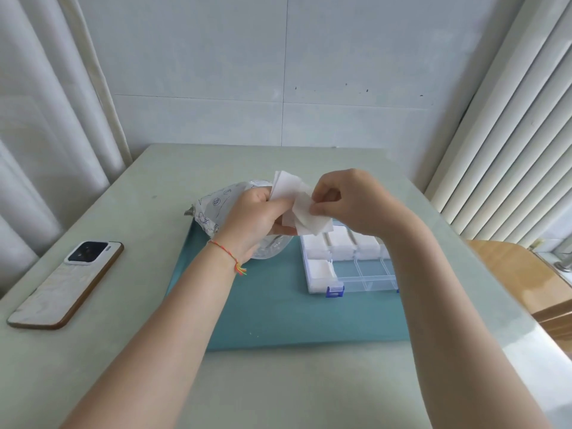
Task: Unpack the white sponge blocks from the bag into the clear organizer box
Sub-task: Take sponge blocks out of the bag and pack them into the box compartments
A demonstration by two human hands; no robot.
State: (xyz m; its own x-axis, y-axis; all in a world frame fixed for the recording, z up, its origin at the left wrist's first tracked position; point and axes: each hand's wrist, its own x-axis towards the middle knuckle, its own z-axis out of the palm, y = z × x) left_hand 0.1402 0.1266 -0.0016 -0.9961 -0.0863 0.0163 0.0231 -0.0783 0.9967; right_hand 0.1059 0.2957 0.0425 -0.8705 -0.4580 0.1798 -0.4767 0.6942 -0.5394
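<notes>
My left hand (253,218) grips a small stack of white sponge blocks (286,185) above the table. My right hand (346,199) pinches the corner of one white sponge block (311,221) fanned out at the stack's lower right. Behind my left hand lies the crinkled printed bag (216,205), partly hidden by the hand. The clear organizer box (365,281) with blue latches sits to the right on the teal mat. Its back compartments and the front left compartment hold white sponge blocks (340,243); the other front compartments show only the mat.
A teal mat (272,311) covers the middle of the pale green table (123,351). A phone (66,283) lies face down at the left. Curtains hang left, a white ribbed radiator stands right, and a wooden surface (507,267) sits past the table's right edge.
</notes>
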